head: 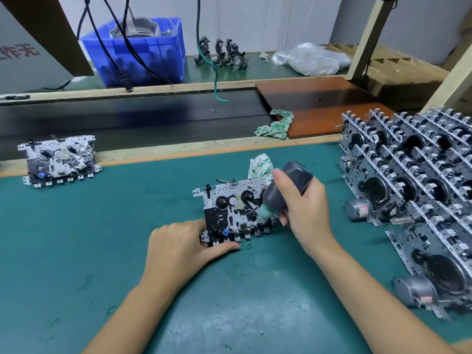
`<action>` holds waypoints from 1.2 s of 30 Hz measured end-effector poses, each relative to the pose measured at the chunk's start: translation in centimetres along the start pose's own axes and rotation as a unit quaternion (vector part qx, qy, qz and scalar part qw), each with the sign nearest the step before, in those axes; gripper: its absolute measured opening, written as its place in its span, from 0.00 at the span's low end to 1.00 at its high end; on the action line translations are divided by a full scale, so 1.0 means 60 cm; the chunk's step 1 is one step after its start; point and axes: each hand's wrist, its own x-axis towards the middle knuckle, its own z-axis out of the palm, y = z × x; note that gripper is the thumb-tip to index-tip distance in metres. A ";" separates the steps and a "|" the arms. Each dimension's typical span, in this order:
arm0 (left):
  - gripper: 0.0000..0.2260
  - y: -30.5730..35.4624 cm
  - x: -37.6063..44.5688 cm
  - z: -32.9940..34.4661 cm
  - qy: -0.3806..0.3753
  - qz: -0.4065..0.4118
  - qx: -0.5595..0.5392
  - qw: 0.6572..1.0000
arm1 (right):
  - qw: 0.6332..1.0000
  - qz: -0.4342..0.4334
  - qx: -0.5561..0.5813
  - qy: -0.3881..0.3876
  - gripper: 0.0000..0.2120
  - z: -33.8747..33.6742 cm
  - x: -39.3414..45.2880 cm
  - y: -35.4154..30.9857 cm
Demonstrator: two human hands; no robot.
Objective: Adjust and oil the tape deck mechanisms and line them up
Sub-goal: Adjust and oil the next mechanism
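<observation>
1. Two bare arms reach up from the bottom edge onto the green mat (76,251).
2. The left hand (178,247) holds the near left corner of a tape deck mechanism (236,213). Its fingers curl on the edge and its thumb lies along the front row of tabs.
3. That mechanism lies flat in the middle of the mat, just in front of the person.
4. The right hand (301,213) is wrapped tight around a dark oil bottle (283,190). The bottle is tipped down, and its green nozzle (263,215) points at the right side of the mechanism.
5. To do this step well, I think the left hand should keep the mechanism from sliding. The squeeze should be soft, so only a tiny drop comes out. The tip should stay on one spot.
6. Too much oil could run onto other parts. A crumpled rag (261,166) lies just behind the mechanism for wiping.
7. One more mechanism (60,159) lies flat at the far left edge of the mat.
8. Many mechanisms stand in rows (413,190) on the right.
9. The very end of the nozzle is too small to see, so I cannot tell if it touches metal or if oil is coming out.
10. The right-hand rows are cut off by the picture edge.
11. The small parts inside the mechanism are hard to make out.
</observation>
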 end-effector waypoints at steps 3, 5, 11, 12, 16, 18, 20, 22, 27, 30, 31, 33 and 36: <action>0.26 -0.002 -0.001 0.002 -0.005 -0.006 0.008 1.000 | 1.000 -0.019 -0.023 0.001 0.14 0.002 -0.001 0.002; 0.27 -0.002 -0.001 0.002 -0.005 -0.008 0.009 1.000 | 0.999 -0.026 -0.032 0.001 0.14 0.002 -0.001 0.003; 0.28 -0.001 -0.001 0.000 -0.010 -0.014 0.010 1.000 | 0.999 -0.025 -0.040 -0.011 0.13 0.002 -0.001 0.007; 0.28 -0.001 -0.001 0.000 -0.011 -0.015 0.012 1.000 | 0.999 -0.026 -0.041 -0.011 0.13 0.002 -0.001 0.008; 0.29 -0.001 -0.001 0.000 -0.011 -0.021 0.010 1.000 | 0.999 -0.030 -0.042 -0.003 0.13 0.001 0.000 0.010; 0.30 0.000 -0.001 0.001 -0.011 -0.025 0.011 1.000 | 0.999 -0.032 -0.038 0.002 0.13 -0.001 0.001 0.010; 0.30 0.001 -0.001 0.001 -0.013 -0.026 0.010 1.000 | 0.999 -0.029 -0.042 0.005 0.14 -0.001 0.002 0.009; 0.30 0.001 -0.001 0.000 -0.014 -0.026 0.009 1.000 | 0.999 -0.031 -0.042 0.003 0.14 -0.001 0.002 0.009; 0.28 0.002 -0.001 -0.004 -0.019 -0.025 0.000 1.000 | 0.999 -0.038 -0.033 -0.002 0.13 -0.001 0.000 0.010; 0.28 0.002 -0.001 -0.004 -0.019 -0.027 0.002 0.999 | 0.999 -0.038 -0.038 -0.002 0.12 -0.003 0.002 0.010; 0.28 0.002 -0.001 -0.004 -0.020 -0.029 0.003 0.999 | 0.999 -0.034 -0.036 -0.003 0.12 -0.004 0.003 0.009; 0.29 0.003 -0.002 -0.003 -0.020 -0.032 0.008 0.999 | 1.000 -0.018 0.002 -0.001 0.12 -0.006 0.006 0.006; 0.31 0.004 -0.001 -0.010 -0.021 -0.038 0.006 0.999 | 0.998 -0.009 0.062 0.024 0.11 -0.018 0.019 0.002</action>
